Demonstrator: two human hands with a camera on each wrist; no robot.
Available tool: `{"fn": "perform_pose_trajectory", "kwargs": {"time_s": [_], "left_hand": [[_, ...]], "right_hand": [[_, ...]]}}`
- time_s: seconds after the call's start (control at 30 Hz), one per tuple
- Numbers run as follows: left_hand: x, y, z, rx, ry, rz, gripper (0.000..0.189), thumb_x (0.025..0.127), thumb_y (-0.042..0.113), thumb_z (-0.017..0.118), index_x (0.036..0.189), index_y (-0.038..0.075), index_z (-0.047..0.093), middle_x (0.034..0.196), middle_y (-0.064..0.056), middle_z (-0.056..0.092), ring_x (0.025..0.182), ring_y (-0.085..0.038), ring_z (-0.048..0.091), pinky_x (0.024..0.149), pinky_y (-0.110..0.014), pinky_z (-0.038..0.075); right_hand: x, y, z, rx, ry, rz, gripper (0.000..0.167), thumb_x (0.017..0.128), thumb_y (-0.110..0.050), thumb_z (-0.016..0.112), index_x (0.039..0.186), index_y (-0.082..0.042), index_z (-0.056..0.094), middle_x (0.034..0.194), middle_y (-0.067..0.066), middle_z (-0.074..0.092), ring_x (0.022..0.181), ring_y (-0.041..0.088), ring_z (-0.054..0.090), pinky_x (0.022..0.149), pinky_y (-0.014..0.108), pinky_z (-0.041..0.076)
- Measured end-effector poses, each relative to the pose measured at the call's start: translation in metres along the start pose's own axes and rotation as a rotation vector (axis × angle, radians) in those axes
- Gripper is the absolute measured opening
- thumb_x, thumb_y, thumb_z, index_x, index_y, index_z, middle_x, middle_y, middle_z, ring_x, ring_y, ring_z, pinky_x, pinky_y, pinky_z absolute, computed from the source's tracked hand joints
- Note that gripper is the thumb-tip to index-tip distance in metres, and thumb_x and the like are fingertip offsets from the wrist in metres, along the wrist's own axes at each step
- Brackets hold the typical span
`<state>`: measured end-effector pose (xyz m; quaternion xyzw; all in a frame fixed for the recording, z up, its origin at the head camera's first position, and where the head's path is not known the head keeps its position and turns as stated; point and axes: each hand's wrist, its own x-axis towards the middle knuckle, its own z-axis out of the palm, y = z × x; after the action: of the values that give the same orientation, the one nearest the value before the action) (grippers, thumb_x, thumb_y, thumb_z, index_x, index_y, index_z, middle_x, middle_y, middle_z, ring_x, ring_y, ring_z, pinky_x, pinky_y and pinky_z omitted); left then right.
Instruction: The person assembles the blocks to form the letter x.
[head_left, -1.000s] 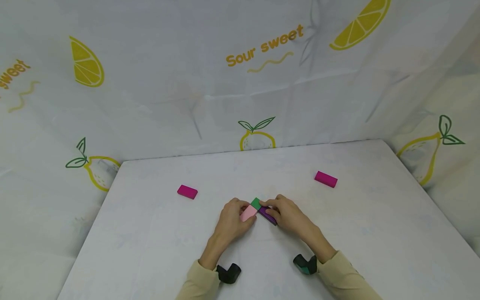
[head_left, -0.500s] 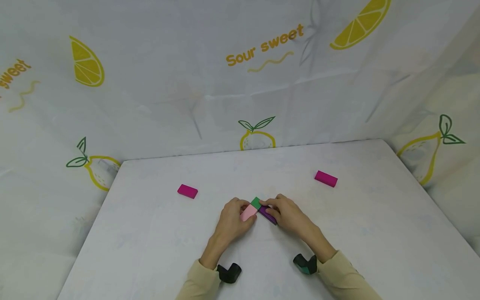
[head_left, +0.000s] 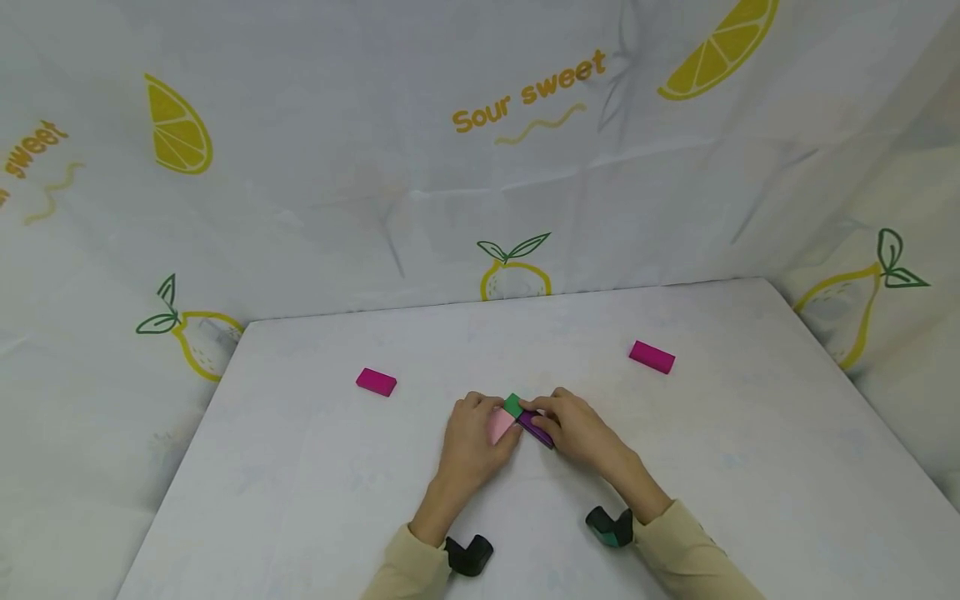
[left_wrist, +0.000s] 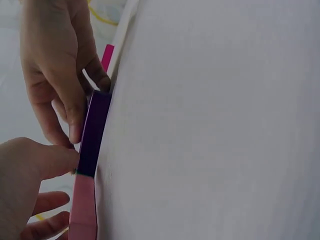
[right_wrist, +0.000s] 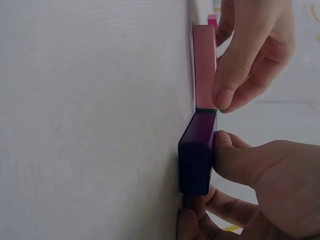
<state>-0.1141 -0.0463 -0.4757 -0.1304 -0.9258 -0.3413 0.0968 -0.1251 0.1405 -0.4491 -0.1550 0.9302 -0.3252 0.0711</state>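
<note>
A pink block [head_left: 501, 424], a small green block [head_left: 513, 406] and a purple block [head_left: 536, 429] meet in an angled shape on the table, green at the corner. My left hand [head_left: 472, 442] spans the pink block with curled fingers, its thumb tip by the joint with the purple one. My right hand [head_left: 581, 429] grips the purple block, index finger reaching to the green one. In the right wrist view the purple block [right_wrist: 196, 152] stands end-on below the pink block [right_wrist: 205, 67]. The green block is mostly hidden in both wrist views.
One magenta block [head_left: 377, 382] lies on the white table [head_left: 315, 483] to the left, and another magenta block [head_left: 652, 357] farther back on the right. A white cloth [head_left: 337, 150] printed with lemons hangs behind the table. Black wrist devices [head_left: 469, 556] sit at both cuffs.
My left hand has shifted slightly right and turned over the pink block, its thumb sliding toward the purple one and covering more of the pink. My right hand has stayed in place.
</note>
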Motion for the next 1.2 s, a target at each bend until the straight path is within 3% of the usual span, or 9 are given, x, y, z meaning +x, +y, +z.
{"fn": "perform_pose_trajectory", "kwargs": {"time_s": [0.17,0.5,1.2], "left_hand": [[-0.002,0.01,0.01,0.054,0.123,0.018,0.033,0.082,0.027,0.082,0.105,0.005,0.076,0.101,-0.009,0.068,0.093,-0.027,0.06,0.076,-0.037,0.046],[0.0,0.011,0.02,0.09,0.203,0.014,0.028,0.082,0.029,0.082,0.101,0.008,0.079,0.098,-0.006,0.07,0.089,-0.023,0.06,0.073,-0.032,0.043],[0.004,0.011,0.026,0.125,0.238,0.019,0.022,0.079,0.028,0.084,0.094,0.012,0.081,0.096,-0.002,0.073,0.088,-0.021,0.061,0.072,-0.03,0.038]], "right_hand": [[0.0,-0.001,-0.001,-0.005,-0.003,0.008,0.034,0.096,-0.005,0.067,0.13,-0.009,0.071,0.089,0.007,0.06,0.074,0.013,0.047,0.065,0.022,0.038],[0.0,0.0,0.0,-0.003,-0.003,0.006,0.033,0.096,-0.006,0.067,0.129,-0.008,0.071,0.09,0.008,0.062,0.074,0.013,0.047,0.065,0.023,0.039],[0.001,0.005,0.002,0.011,0.004,-0.045,0.033,0.095,-0.007,0.068,0.128,-0.005,0.071,0.089,0.007,0.062,0.074,0.011,0.047,0.065,0.021,0.039]]}}
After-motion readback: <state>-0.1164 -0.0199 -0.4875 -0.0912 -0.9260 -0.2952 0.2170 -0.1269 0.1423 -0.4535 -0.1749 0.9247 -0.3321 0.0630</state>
